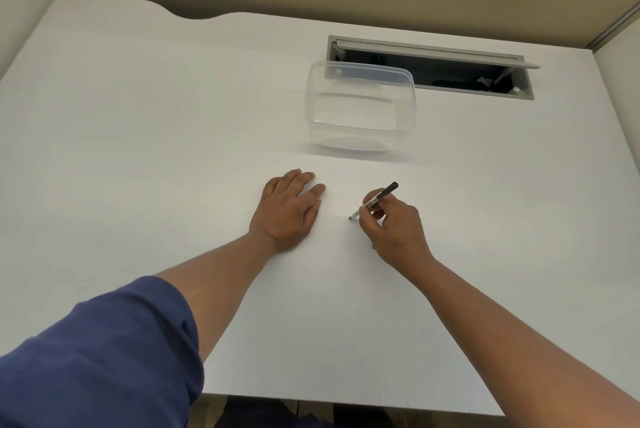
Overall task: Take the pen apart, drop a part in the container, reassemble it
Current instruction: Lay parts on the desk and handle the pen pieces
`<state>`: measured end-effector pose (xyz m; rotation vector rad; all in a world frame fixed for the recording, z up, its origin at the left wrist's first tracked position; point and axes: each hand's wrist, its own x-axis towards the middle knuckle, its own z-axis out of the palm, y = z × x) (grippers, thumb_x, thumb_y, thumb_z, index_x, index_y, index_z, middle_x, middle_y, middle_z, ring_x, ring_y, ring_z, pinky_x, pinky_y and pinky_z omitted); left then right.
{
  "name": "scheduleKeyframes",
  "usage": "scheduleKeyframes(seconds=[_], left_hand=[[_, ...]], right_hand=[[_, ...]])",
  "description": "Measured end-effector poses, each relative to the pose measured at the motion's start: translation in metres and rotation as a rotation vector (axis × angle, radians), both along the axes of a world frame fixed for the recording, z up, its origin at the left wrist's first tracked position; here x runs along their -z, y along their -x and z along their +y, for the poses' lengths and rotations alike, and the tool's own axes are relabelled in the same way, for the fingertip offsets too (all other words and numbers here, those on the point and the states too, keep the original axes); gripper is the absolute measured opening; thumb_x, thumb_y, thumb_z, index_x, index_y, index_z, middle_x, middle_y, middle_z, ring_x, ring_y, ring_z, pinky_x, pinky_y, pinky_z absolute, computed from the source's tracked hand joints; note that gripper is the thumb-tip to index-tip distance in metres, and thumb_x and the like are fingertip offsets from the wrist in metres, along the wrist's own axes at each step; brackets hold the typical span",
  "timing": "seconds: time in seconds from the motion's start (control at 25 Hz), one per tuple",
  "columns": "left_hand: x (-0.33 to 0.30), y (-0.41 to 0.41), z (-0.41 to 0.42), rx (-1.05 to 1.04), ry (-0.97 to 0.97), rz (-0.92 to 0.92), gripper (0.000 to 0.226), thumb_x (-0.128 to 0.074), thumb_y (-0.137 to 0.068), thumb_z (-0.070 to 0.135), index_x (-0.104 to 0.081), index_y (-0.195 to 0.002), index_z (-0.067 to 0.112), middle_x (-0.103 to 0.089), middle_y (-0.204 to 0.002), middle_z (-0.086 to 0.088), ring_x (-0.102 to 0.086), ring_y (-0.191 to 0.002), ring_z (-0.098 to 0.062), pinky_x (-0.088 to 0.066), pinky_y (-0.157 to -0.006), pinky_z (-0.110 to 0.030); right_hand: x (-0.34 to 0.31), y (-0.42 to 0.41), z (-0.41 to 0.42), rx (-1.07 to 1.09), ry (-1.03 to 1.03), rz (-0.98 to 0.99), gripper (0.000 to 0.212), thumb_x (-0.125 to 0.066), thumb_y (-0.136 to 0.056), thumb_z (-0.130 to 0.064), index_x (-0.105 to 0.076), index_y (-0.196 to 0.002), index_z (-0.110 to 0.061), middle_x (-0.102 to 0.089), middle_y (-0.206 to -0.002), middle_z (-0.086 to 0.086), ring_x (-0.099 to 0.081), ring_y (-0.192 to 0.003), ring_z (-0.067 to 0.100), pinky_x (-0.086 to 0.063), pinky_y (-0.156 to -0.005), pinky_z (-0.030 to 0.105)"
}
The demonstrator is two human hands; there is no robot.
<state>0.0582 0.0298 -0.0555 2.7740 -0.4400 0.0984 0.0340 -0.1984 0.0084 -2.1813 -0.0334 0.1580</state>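
Note:
My right hand (394,230) grips a slim dark pen (381,197) in a writing hold, its pale tip pointing down-left close to the white table and its black end sticking up toward the right. My left hand (289,209) lies flat on the table, palm down with fingers straight, a short way left of the pen and holding nothing. A clear plastic container (360,105) stands open and empty on the table beyond both hands.
The white table (138,150) spreads wide to the left and front. Behind the container, an open grey cable hatch (450,71) is set into the tabletop. Beige partition walls close off the back and sides.

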Motion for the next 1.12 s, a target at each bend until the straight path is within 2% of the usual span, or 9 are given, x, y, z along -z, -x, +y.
scheduleKeyframes(seconds=[0.16, 0.28, 0.36, 0.52, 0.68, 0.76, 0.88, 0.96, 1.12], left_hand=[[0.0, 0.002, 0.0, 0.003, 0.029, -0.019, 0.035, -0.057, -0.099, 0.027, -0.065, -0.134, 0.021, -0.057, -0.145, -0.008, -0.045, -0.139, -0.034, -0.032, -0.11, -0.048], [-0.005, 0.002, -0.002, -0.063, 0.1, 0.062, 0.035, -0.058, -0.099, 0.028, -0.066, -0.132, 0.022, -0.055, -0.147, -0.004, -0.042, -0.143, -0.03, -0.029, -0.114, -0.046], [-0.014, 0.002, -0.008, -0.11, 0.22, 0.182, 0.035, -0.061, -0.098, 0.031, -0.066, -0.131, 0.022, -0.057, -0.145, -0.001, -0.042, -0.142, -0.026, -0.029, -0.117, -0.045], [-0.032, 0.009, -0.031, 0.002, 0.418, 0.364, 0.038, -0.069, -0.091, 0.033, -0.066, -0.128, 0.024, -0.066, -0.125, 0.005, -0.059, -0.112, -0.015, -0.048, -0.098, -0.033], [-0.039, 0.015, -0.051, 0.022, 0.486, 0.503, 0.008, -0.065, -0.09, 0.034, -0.068, -0.097, 0.035, -0.065, -0.093, 0.016, -0.062, -0.085, -0.01, -0.054, -0.077, -0.031], [-0.041, 0.014, -0.053, 0.006, 0.529, 0.507, 0.008, -0.062, -0.089, 0.028, -0.066, -0.083, 0.033, -0.065, -0.082, 0.017, -0.064, -0.076, -0.013, -0.056, -0.071, -0.036], [-0.039, 0.013, -0.052, -0.016, 0.559, 0.521, 0.021, -0.063, -0.09, 0.02, -0.064, -0.072, 0.031, -0.061, -0.065, 0.014, -0.052, -0.059, -0.008, -0.046, -0.06, -0.031], [-0.039, 0.012, -0.052, -0.044, 0.574, 0.544, 0.015, -0.065, -0.091, 0.021, -0.069, -0.077, 0.026, -0.065, -0.067, 0.007, -0.049, -0.058, -0.007, -0.044, -0.061, -0.027], [-0.04, 0.009, -0.053, -0.19, 0.709, 0.633, 0.004, -0.072, -0.089, 0.018, -0.073, -0.092, 0.02, -0.074, -0.084, 0.002, -0.066, -0.076, -0.011, -0.054, -0.075, -0.028]], right_hand=[[-0.002, 0.0, -0.001, 0.012, 0.025, 0.037, 0.002, -0.059, -0.09, -0.028, -0.06, -0.091, -0.026, -0.068, -0.081, -0.021, -0.064, -0.065, 0.01, -0.058, -0.062, 0.045], [-0.004, 0.0, 0.002, -0.017, 0.074, 0.023, 0.001, -0.059, -0.093, -0.025, -0.059, -0.093, -0.024, -0.065, -0.079, -0.036, -0.062, -0.065, 0.004, -0.055, -0.063, 0.036], [-0.006, -0.002, 0.003, -0.035, 0.121, 0.01, 0.004, -0.059, -0.094, -0.025, -0.059, -0.095, -0.021, -0.066, -0.07, -0.03, -0.063, -0.073, 0.0, -0.053, -0.067, 0.033], [-0.012, -0.005, 0.007, -0.096, 0.185, -0.008, 0.007, -0.058, -0.093, -0.029, -0.058, -0.095, -0.022, -0.065, -0.074, -0.02, -0.064, -0.074, 0.004, -0.051, -0.065, 0.033], [-0.014, -0.004, 0.01, -0.121, 0.228, 0.006, 0.002, -0.057, -0.091, -0.031, -0.056, -0.092, -0.029, -0.063, -0.077, -0.022, -0.064, -0.076, 0.01, -0.052, -0.066, 0.036], [-0.014, -0.003, 0.012, -0.126, 0.259, 0.004, 0.002, -0.056, -0.091, -0.032, -0.056, -0.093, -0.031, -0.063, -0.079, -0.021, -0.064, -0.076, 0.012, -0.054, -0.067, 0.038], [-0.013, -0.003, 0.01, -0.127, 0.216, 0.024, 0.007, -0.059, -0.089, -0.033, -0.059, -0.096, -0.031, -0.065, -0.082, -0.021, -0.065, -0.076, 0.007, -0.054, -0.069, 0.036], [-0.01, -0.002, 0.006, -0.105, 0.161, 0.058, 0.013, -0.061, -0.088, -0.031, -0.059, -0.101, -0.032, -0.065, -0.083, -0.022, -0.063, -0.072, -0.001, -0.052, -0.069, 0.031], [-0.001, 0.004, 0.002, -0.07, 0.175, 0.094, 0.018, -0.064, -0.087, -0.024, -0.06, -0.104, -0.03, -0.066, -0.087, -0.017, -0.06, -0.067, 0.001, -0.047, -0.071, 0.028]])
